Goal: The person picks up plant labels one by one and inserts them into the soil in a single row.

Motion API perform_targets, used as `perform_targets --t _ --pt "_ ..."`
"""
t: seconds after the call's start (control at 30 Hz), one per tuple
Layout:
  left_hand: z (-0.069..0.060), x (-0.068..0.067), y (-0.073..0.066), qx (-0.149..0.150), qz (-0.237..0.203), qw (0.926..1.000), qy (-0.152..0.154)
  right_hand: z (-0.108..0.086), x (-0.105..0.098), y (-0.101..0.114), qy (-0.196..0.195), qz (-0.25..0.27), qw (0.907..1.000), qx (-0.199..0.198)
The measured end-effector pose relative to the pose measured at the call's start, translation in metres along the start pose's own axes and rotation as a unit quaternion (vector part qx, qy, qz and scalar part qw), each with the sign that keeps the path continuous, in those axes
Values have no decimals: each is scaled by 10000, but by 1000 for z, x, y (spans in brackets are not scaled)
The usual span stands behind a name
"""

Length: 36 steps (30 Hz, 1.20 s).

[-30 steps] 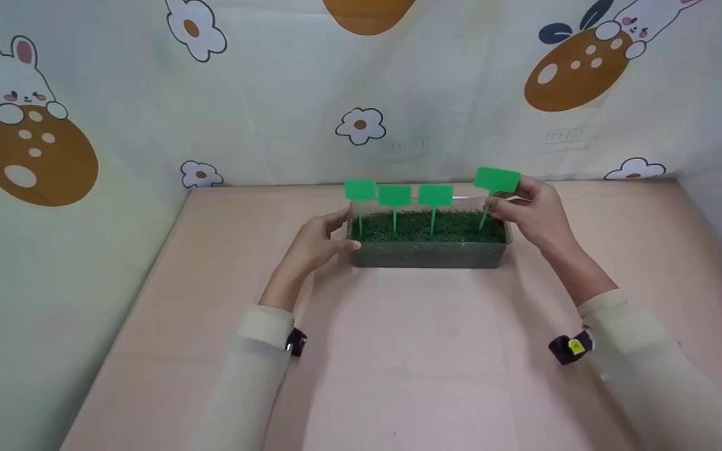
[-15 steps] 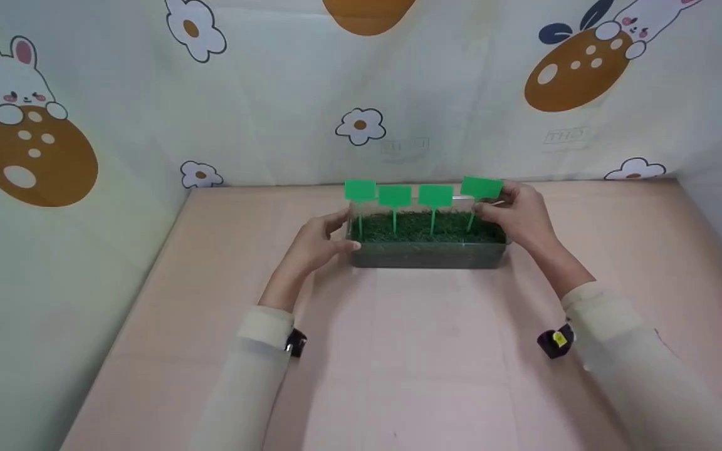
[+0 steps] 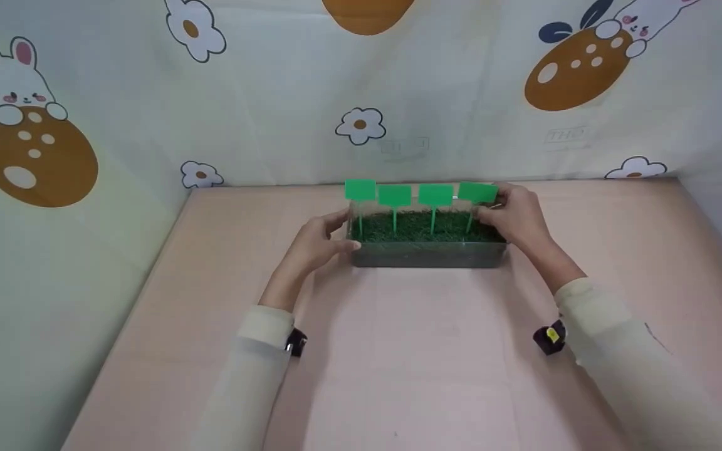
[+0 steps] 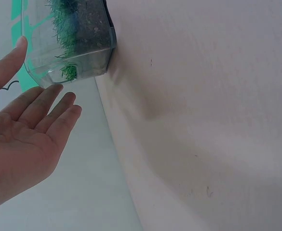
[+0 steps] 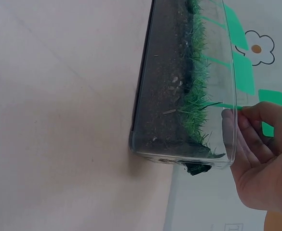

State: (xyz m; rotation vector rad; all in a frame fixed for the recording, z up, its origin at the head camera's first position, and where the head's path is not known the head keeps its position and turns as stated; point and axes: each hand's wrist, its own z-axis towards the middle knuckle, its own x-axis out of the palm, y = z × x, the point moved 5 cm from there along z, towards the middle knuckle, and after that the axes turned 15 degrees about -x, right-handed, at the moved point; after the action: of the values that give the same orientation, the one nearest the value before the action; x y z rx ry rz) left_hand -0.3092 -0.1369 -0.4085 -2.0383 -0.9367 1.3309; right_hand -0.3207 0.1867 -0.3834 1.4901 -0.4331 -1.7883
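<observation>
A clear plastic planter box with dark soil and green grass stands at the back of the table. Several green plant labels stand upright in a row in the grass. My left hand holds the box's left end, thumb at the front corner and fingertips at the back corner. My right hand reaches over the box's right end and pinches the stem of the rightmost plant label. That label leans slightly right, its stem down in the grass.
The pink tabletop extends in front of the box and to both sides. Behind it hangs a pale cloth backdrop printed with rabbits and flowers. A dark crumpled bit shows at the box's right end.
My right hand has moved left and slightly down with the rightmost plant label, whose stem now sits a little nearer the others. My left hand and the box have stayed still.
</observation>
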Motion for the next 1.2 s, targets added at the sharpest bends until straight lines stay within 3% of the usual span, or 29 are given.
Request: perform_targets --t 0.63,0.8,1.0,1.2 --pt "0 0 0 -104 -19 9999 -20 6 6 1 247 -704 9971 165" --pt "1 1 0 -90 12 10000 -36 8 6 0 452 -752 9950 483" --pt "1 1 1 -81 43 9999 -59 12 7 -1 773 -552 9909 952" --pt "0 1 0 -80 40 9999 -89 12 6 0 877 144 9883 1240"
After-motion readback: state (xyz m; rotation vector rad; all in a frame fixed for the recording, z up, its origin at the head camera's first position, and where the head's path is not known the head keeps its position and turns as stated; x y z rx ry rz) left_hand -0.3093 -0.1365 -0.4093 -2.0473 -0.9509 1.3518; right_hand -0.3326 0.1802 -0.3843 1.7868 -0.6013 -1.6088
